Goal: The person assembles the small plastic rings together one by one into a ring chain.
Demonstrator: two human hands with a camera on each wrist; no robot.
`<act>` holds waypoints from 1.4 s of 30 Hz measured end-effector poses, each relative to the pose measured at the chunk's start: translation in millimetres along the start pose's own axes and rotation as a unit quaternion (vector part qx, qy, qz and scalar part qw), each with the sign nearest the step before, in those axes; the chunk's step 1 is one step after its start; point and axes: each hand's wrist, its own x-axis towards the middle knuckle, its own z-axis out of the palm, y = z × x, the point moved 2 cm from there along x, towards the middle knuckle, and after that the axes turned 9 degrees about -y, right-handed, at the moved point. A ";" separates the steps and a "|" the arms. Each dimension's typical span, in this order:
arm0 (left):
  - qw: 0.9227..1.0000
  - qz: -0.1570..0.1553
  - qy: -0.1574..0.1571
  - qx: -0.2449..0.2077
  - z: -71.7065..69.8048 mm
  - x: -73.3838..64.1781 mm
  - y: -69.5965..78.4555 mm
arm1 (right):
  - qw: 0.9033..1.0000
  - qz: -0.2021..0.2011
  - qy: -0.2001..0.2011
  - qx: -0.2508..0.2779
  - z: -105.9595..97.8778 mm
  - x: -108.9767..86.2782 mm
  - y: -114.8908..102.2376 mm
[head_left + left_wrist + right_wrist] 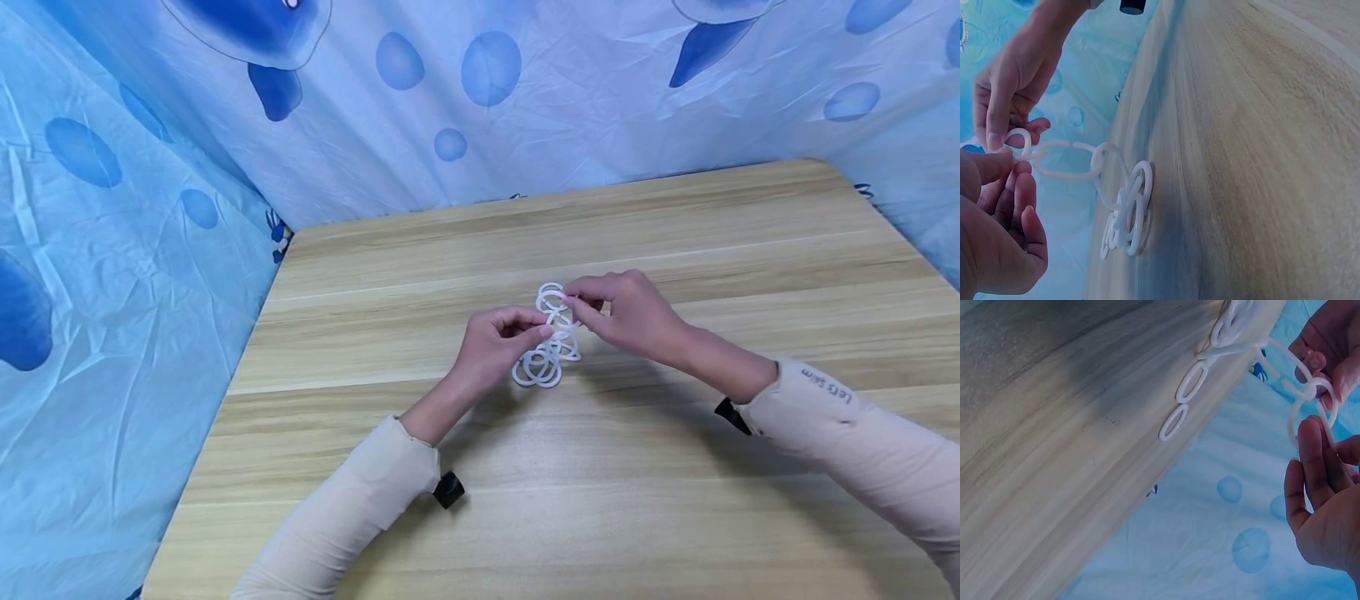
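Observation:
A chain of linked white plastic rings (551, 377) lies partly heaped on the table, with some links raised between the hands. My left hand (491, 342) pinches one raised ring between thumb and forefinger. Just to its right, my right hand (637, 312) holds another white ring (1326, 425) by its edge. In the right wrist view the two held rings cross each other, close to the fingertips. From the left hand, links hang down to the piled rings (1140, 212). Fingers partly cover the held rings in every view.
The wood-grain table (337, 467) spreads around the hands. A blue patterned curtain (352, 142) hangs behind it and along the left side. Two more rings lie flat beyond the heap, one of them the end ring (1166, 421). Small black devices (448, 490) sit at both wrists.

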 end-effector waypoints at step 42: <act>0.998 -0.049 0.022 -0.032 1.6 2.7 1.1 | 0.995 0.064 -0.025 0.078 7.0 0.7 -3.6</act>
